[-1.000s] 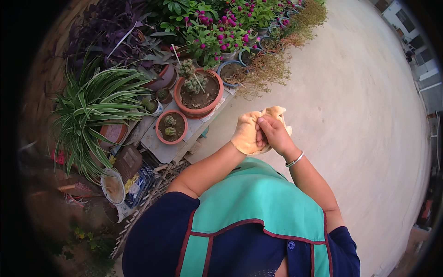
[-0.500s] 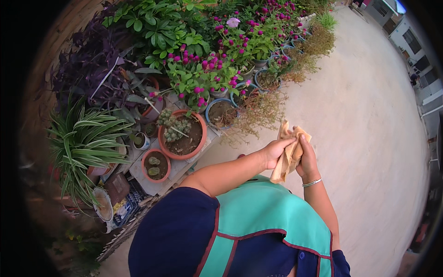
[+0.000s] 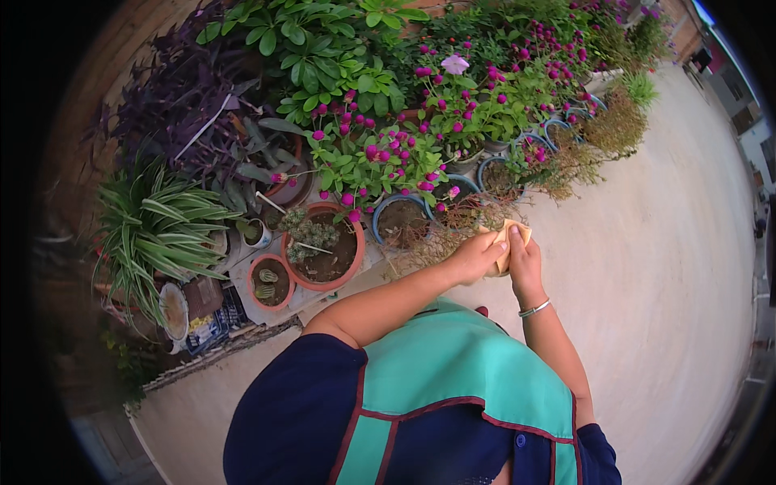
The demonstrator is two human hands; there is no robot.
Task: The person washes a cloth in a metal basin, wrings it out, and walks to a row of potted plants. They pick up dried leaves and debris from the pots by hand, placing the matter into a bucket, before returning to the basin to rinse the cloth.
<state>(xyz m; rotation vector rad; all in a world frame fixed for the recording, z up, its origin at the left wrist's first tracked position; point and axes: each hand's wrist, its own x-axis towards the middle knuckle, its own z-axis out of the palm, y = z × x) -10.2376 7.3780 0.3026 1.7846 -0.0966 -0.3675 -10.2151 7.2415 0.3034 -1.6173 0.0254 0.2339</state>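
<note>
A crumpled tan cloth (image 3: 504,260) is bunched between my two hands, out in front of the green apron (image 3: 436,364). From the left, my left hand (image 3: 475,257) is closed around one side of it. My right hand (image 3: 525,265), with a bracelet (image 3: 534,308) at the wrist, grips the other side, thumb on top. A corner of the cloth sticks up above the thumbs, while much of the rest is hidden by the fingers. Dry, thin-stemmed plants (image 3: 461,234) hang just beyond and to the left of my hands.
At left, a terracotta pot with cactus (image 3: 343,263) and a smaller cactus pot (image 3: 271,283) stand on a ledge. Blue-rimmed pots (image 3: 402,222) and purple-flowered plants (image 3: 388,153) line up toward the far right. A striped-leaf plant (image 3: 162,226) spreads at far left. Pale concrete ground (image 3: 638,307) lies right.
My view has swung, so the plants sit farther right. The cloth is gathered more compactly; its long hanging end no longer shows. Both hands still grip it.
</note>
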